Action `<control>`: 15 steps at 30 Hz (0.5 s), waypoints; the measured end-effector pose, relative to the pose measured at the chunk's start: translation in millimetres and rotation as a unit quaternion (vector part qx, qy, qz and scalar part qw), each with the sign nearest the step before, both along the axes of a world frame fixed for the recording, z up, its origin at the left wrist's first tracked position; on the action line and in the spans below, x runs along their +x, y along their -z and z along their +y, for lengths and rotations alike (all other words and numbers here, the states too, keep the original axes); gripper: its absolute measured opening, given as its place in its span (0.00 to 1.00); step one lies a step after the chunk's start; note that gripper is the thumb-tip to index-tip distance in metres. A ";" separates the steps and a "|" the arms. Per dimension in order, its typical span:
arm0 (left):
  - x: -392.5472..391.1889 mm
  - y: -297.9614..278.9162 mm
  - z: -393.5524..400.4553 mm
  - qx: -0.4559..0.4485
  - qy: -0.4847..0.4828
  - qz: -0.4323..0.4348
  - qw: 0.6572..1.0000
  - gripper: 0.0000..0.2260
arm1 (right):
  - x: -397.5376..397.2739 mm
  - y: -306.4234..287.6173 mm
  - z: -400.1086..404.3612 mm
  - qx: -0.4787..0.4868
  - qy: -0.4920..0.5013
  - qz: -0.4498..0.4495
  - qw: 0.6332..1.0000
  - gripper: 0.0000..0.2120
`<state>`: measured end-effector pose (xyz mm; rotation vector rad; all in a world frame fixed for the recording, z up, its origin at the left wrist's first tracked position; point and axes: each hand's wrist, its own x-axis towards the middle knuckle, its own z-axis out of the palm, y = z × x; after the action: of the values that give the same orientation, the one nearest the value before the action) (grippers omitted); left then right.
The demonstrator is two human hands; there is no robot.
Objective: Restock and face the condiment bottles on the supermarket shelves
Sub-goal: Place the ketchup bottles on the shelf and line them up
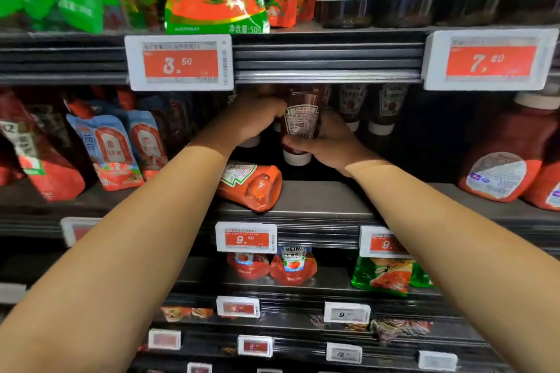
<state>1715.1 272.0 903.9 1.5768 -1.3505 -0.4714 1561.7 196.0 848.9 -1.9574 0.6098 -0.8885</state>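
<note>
Both my hands reach into the middle shelf (318, 200). An upside-down ketchup bottle (301, 124) with a white cap at its bottom and its back label facing me is held above the shelf. My right hand (330, 145) wraps its lower part and my left hand (254, 118) grips its left side near the top. Two more upside-down ketchup bottles (385, 109) stand behind to the right. An orange-red squeeze bottle (251, 185) lies on its side at the shelf's front, below my left wrist.
Blue and red sauce pouches (112, 148) stand to the left, big red ketchup bottles (509, 160) to the right. Price tags 3.50 (180, 62) and 7.00 (489, 59) hang on the rail above. Lower shelves hold ketchup pouches (292, 265) and green packets (391, 275).
</note>
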 end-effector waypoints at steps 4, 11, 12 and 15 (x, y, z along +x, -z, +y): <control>2.4 10.3 -6.3 -0.043 0.044 0.114 0.992 0.14 | 1.7 5.7 -2.8 -0.032 0.010 -0.013 0.999 0.22; 3.6 24.0 -18.8 -0.086 0.048 0.076 0.992 0.09 | 2.3 12.9 -6.5 -0.072 0.073 0.014 0.995 0.25; 3.6 24.1 -19.8 -0.099 0.046 0.075 0.991 0.08 | 1.7 13.4 -7.0 -0.079 0.095 0.020 0.992 0.30; 6.2 25.2 -25.0 -0.130 0.054 0.056 0.988 0.16 | -0.7 16.8 -8.6 -0.063 0.144 0.030 0.987 0.44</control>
<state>1721.3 247.0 878.8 1.2511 -1.3567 -0.4233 1561.0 187.4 832.1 -2.0464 0.9075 -1.0702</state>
